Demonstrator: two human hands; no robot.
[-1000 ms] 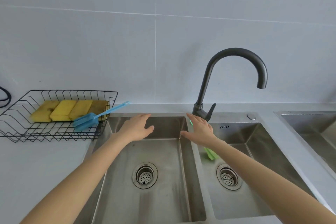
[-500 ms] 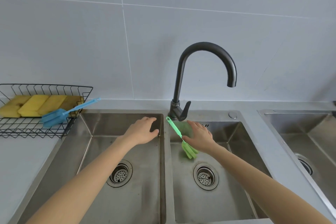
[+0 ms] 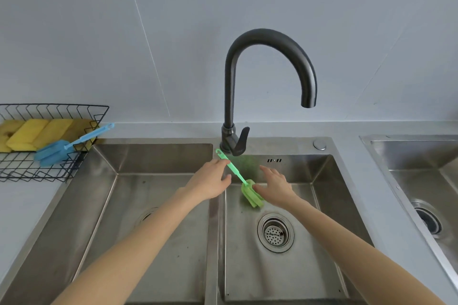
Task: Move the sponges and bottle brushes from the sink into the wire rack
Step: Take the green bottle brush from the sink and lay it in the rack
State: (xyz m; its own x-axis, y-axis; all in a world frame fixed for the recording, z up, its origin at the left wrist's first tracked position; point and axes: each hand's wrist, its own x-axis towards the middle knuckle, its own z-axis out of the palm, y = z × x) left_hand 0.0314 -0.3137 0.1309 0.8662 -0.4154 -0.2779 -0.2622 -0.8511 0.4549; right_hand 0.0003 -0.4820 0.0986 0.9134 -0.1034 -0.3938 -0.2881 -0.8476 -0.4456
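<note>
A green bottle brush [image 3: 250,195] leans in the right basin of the steel double sink [image 3: 247,267], with its handle tip up near the faucet base. My left hand [image 3: 210,182] is at the handle; the thumb and fingers are spread on either side of it and not closed. My right hand [image 3: 275,187] is open beside the brush head, fingertips at its right edge. The black wire rack [image 3: 57,109] on the counter at the left holds several yellow sponges [image 3: 29,131] and a blue bottle brush [image 3: 53,151], whose handle sticks out over the rim.
A dark curved faucet [image 3: 230,82] stands behind the divider, right above the green handle. Each basin has a drain strainer. Another steel sink [image 3: 409,156] lies at the far right. A tiled wall is behind.
My left hand has moved right from the left basin's back edge to the green brush handle. My right hand has slid to the right of the brush head. The view has shifted right.
</note>
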